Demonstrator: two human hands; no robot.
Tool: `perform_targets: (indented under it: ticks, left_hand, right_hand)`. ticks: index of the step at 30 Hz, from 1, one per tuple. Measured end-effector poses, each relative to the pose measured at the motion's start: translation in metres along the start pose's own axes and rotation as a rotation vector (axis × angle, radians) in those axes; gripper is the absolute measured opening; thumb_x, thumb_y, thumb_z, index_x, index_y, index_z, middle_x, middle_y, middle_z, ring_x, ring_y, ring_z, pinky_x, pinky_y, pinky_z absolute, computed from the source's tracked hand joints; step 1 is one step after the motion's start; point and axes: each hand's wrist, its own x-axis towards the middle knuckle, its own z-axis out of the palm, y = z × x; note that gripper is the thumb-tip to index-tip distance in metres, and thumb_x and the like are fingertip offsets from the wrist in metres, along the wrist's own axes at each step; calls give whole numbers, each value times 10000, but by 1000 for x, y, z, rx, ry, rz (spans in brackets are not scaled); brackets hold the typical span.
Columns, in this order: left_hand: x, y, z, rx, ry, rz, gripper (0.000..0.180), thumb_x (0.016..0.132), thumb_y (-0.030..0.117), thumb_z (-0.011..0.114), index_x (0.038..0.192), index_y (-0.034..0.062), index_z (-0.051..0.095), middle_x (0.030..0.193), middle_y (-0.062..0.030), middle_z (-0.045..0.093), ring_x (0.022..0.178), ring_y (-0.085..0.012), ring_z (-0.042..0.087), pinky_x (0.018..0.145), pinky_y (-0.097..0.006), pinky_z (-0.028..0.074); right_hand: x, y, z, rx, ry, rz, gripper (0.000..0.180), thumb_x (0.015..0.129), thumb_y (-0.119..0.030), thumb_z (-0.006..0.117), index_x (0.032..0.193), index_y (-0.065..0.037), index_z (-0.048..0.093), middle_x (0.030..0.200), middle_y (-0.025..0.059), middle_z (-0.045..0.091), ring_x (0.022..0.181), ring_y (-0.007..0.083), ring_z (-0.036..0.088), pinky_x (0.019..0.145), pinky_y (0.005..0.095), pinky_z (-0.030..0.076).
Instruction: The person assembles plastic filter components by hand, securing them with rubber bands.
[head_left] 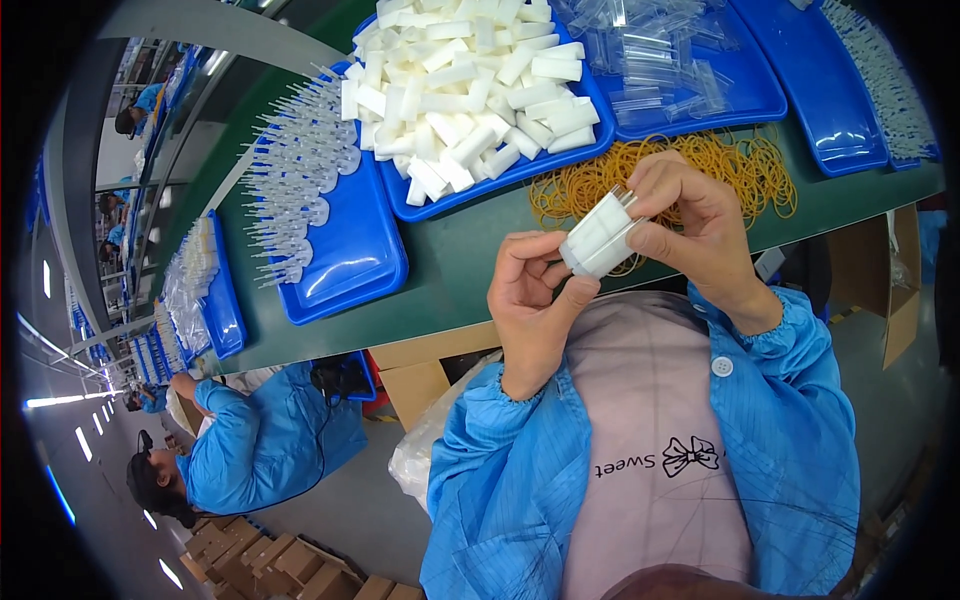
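In front of my chest I hold a small white block in what looks like a clear plastic case [598,238], tilted, with thin prongs showing at its upper right end. My left hand [534,300] closes on its lower left end with thumb and fingers. At the upper right end my right hand [695,222] pinches it, the thumb along its side and the fingers near the prongs. Just behind the piece spreads a pile of yellow rubber bands [765,172] on the green tabletop [450,262].
A blue tray [440,208] is heaped with white blocks [470,95]. Clear plastic cases [665,65] fill another tray. Thin-pronged white parts [300,175] lie on a tray [350,270] at left; similar parts [880,80] sit far right. A co-worker [250,435] works at left.
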Motion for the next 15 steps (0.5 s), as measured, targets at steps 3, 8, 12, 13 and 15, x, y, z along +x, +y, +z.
perform_targets:
  ticks: [3,8,12,13,15]
  left_hand:
    - [2,-1,1,2,8,-13,419,750,-117,682,1117,-24,502,1102,-70,460,1038,-188,560,922,-324,493]
    - [4,-6,0,-59,62,-87,404,785,-116,637,1145,-17,482,1108,-87,509,1054,-191,563,903,-305,491]
    - [5,-9,-6,-136,82,-142,381,833,-50,622,1178,1,469,1134,-111,580,1050,-173,572,893,-281,468]
    - [5,-9,-7,-136,102,-179,375,844,-12,634,1182,7,472,1142,-115,588,1046,-166,575,900,-278,458]
    - [3,-11,-9,-142,101,-178,378,844,-5,641,1182,9,473,1135,-112,591,1046,-164,575,898,-278,459]
  right_hand:
    - [0,2,0,5,17,10,167,732,-57,766,842,-47,641,878,36,606,895,147,518,802,269,410]
    - [7,4,-4,-138,-19,-72,133,746,-75,747,845,-48,662,907,39,622,898,163,524,805,298,412]
    - [29,-11,-22,-418,13,-215,117,805,-129,677,875,-37,667,928,47,631,896,197,534,796,328,429]
    - [37,-10,-32,-559,88,-285,133,813,-143,655,901,-44,665,917,51,628,896,226,542,790,347,437]
    - [53,0,-53,-710,89,-303,133,805,-143,656,907,-58,667,914,55,628,888,240,544,775,353,440]
